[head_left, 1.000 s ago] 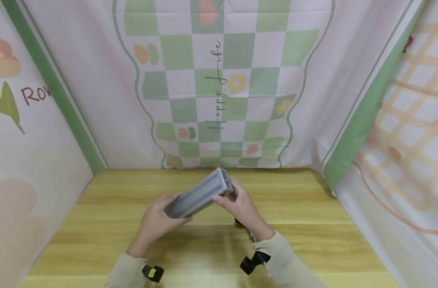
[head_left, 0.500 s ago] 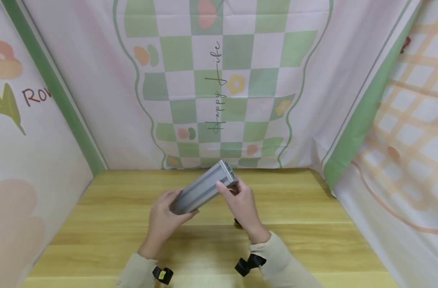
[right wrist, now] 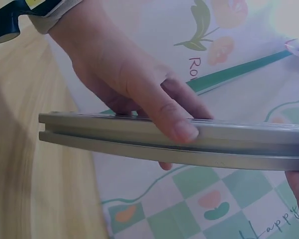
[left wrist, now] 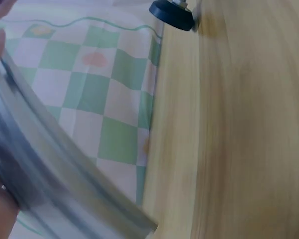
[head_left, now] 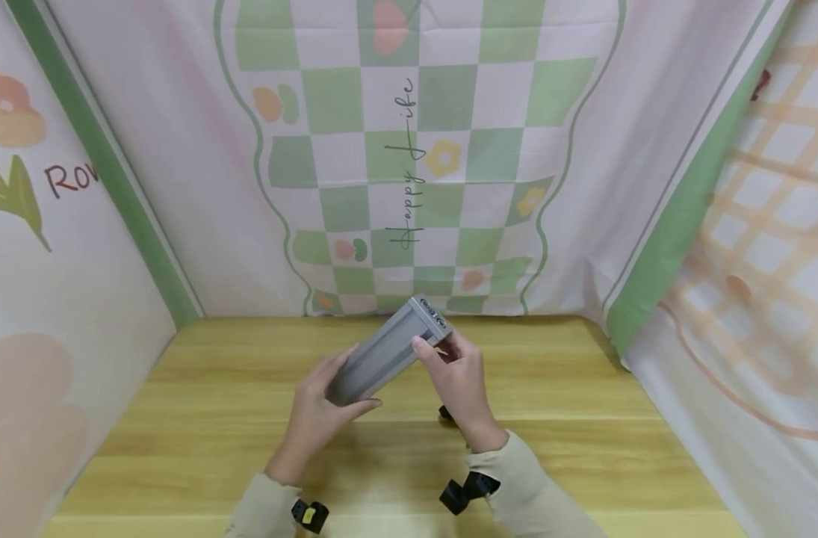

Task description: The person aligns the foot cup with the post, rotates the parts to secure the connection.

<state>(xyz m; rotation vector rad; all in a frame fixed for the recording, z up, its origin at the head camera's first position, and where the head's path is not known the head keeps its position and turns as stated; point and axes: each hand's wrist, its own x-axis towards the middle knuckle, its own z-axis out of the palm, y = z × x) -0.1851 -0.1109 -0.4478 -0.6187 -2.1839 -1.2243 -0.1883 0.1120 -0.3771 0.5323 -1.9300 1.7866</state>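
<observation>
A grey aluminium profile bar [head_left: 385, 351] with grooved sides is held up above the table, slanting so its far end points up and right. That slotted end face [head_left: 432, 314] is turned partly toward the head camera. My left hand [head_left: 314, 411] grips the lower end, its thumb along the near side. Near the upper end, my right hand [head_left: 459, 381] holds the bar with the thumb on the near face and the fingers behind. The right wrist view shows the left hand [right wrist: 124, 84] curled over the grooved bar [right wrist: 229, 139]. Fingers at the left wrist view's edge are partly cut off.
A levelling foot with a black round base [left wrist: 171, 15] and metal stem lies on the wood-grain table [head_left: 247, 448]; in the head view the right hand mostly hides it. Patterned cloth [head_left: 415, 149] hangs at the back and both sides.
Both hands have carried the bar a little to the right and upward. It slants more steeply, and its slotted end face shows more clearly. Both hands keep their grip.
</observation>
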